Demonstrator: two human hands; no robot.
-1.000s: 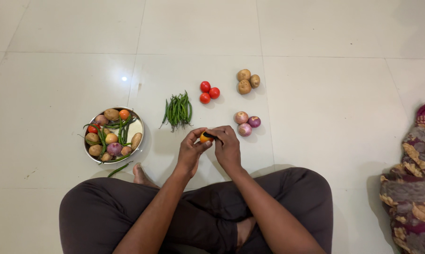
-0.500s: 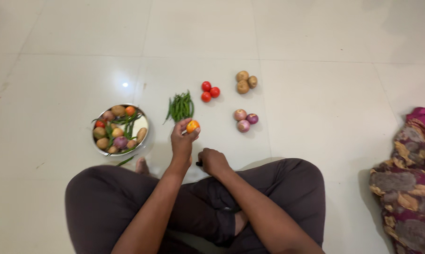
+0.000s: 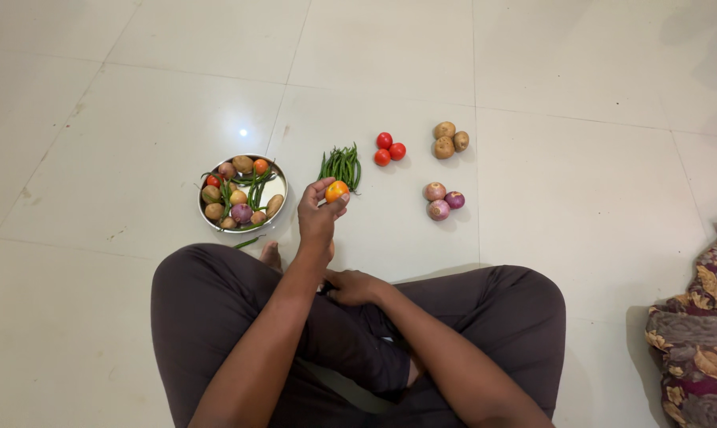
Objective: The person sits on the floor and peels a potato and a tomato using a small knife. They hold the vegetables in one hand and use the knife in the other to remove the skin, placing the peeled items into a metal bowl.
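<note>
Fingers of the left hand (image 3: 317,218) are closing around an orange-yellow tomato (image 3: 336,191), lifting it clear of the floor just below a heap of green beans (image 3: 341,166). The right hand (image 3: 354,287) is resting low against the person's crossed legs, fingers loosely curled; whether it is gripping anything cannot be told. A round steel plate (image 3: 276,188) is sitting to the left of the raised hand, piled with potatoes, onions, tomatoes and beans. Three red tomatoes (image 3: 389,148) are lying beyond the beans, with three potatoes (image 3: 448,141) to their right and three onions (image 3: 442,200) nearer the person. Patterned cloth (image 3: 695,345) is showing at the right edge, well apart from the hands.
</note>
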